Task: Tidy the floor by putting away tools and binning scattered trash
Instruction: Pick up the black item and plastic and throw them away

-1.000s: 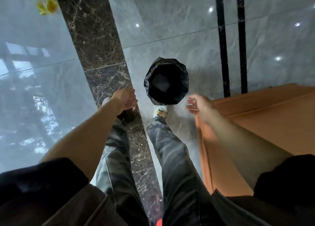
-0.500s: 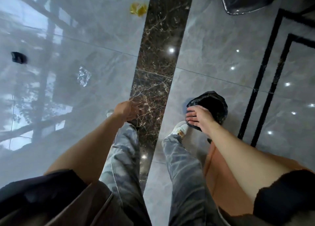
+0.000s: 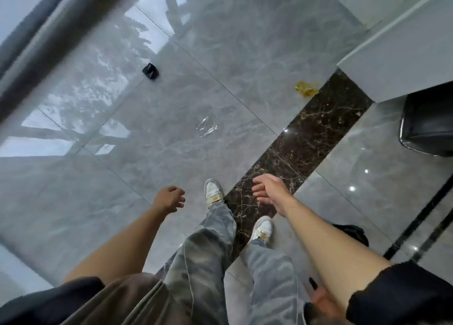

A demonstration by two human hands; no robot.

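Three pieces of litter lie on the glossy grey marble-tile floor (image 3: 73, 202), so the binning is, by the look of it, only partly done at best. Farthest left, at about eleven o'clock from the person's feet, sits a small crumpled black scrap (image 3: 150, 71), well apart from everything else. Nearer, at roughly twelve o'clock, lies a clear crinkled plastic wrapper (image 3: 206, 126), hard to pick out against the shine. At about one o'clock a crumpled yellow wrapper (image 3: 306, 89) rests just beside the dark brown veined marble strip (image 3: 311, 138) that runs diagonally across the tiles.

The person's left hand (image 3: 169, 199) hangs loosely curled and holds nothing. The front foot, in a white trainer (image 3: 213, 192), stands on the grey tile at the edge of the dark strip. The right hand (image 3: 268, 192) is spread wide, fingers apart, also empty.

At about four o'clock, behind the right forearm, a black bag-lined bin (image 3: 353, 232) shows only in part; what it contains cannot be seen. No tools are identifiable anywhere, so that half of the job cannot be judged. The clear wrapper is the closest piece and seems the likely next pick-up, with the black and yellow pieces left after it.
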